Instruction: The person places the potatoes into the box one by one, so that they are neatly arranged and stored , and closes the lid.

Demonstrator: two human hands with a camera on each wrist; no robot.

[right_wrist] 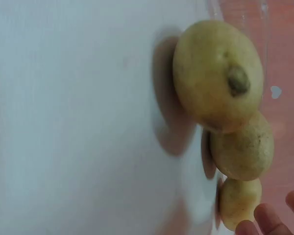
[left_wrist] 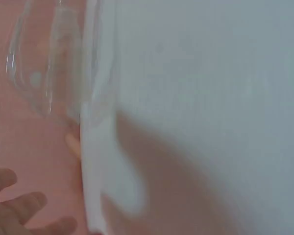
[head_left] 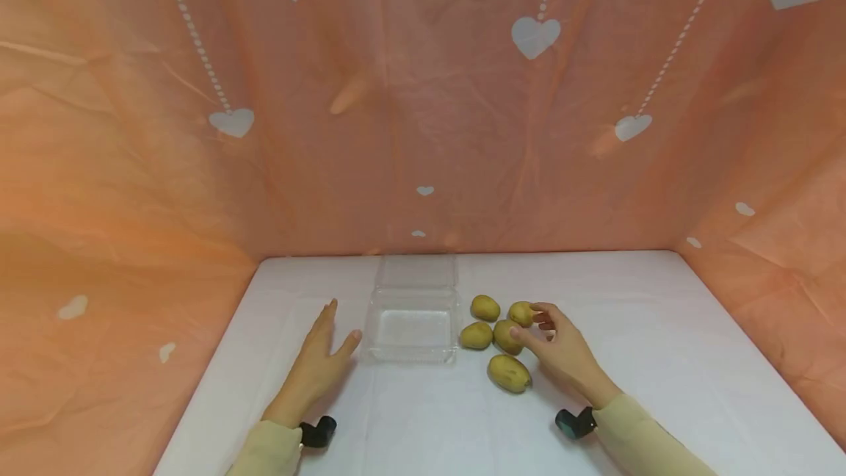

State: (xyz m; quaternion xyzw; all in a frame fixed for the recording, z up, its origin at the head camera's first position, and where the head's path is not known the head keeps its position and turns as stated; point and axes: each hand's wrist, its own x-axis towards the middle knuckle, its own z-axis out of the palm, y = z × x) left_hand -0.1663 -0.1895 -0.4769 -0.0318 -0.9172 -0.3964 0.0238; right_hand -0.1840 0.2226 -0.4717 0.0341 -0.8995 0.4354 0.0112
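Note:
My left hand (head_left: pixel 316 371) hovers just left of a clear plastic clamshell box (head_left: pixel 411 355), with fingers extended and thumb spread. The box stands with its lid (head_left: pixel 418 271) tilted back. Several yellow-green, potato-like oval pieces lie to its right. My right hand (head_left: pixel 565 352) is beside them, fingers bent loosely and thumb apart. Its fingertips are close to the back-right oval piece (head_left: pixel 520 314), and its thumb tip overlaps the middle oval piece (head_left: pixel 507 336); contact is hard to tell. In the right wrist view, the nearest oval piece (right_wrist: pixel 210 73) has a brown nub at one end.
A white cloth-covered table (head_left: pixel 423 424) lies beneath everything. Orange-pink sheeting (head_left: pixel 449 131) with white hearts rises behind and at both sides. Two more oval pieces (head_left: pixel 476 336) sit close to the box's right side, and another oval piece (head_left: pixel 510 374) lies nearer the front.

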